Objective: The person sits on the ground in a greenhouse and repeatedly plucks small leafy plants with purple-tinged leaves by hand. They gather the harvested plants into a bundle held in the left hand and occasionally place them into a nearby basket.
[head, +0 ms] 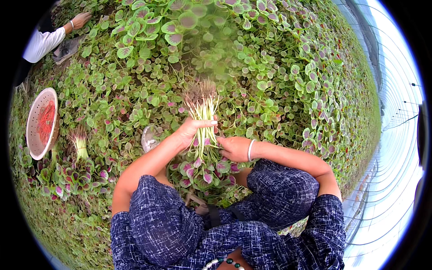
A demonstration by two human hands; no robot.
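Observation:
My left hand (195, 129) is closed around the pale stems of a bunch of red-and-green amaranth (204, 111), thumb across the front. The bunch's soil-covered roots point away from me and its leaves hang towards my lap. My right hand (234, 148), with a light bracelet on the wrist, is at the right side of the bunch just below the left hand. Its fingertips are bent in against the stems and leaves; whether they pinch something is hidden.
A tied amaranth bunch (80, 145) lies at the left beside a perforated plastic basket (31, 130) with red ties (46, 123). Another person's hand (81, 21) reaches into plants at the upper left. Growing amaranth (287, 84) surrounds me; a greenhouse wall (398, 152) curves along the right.

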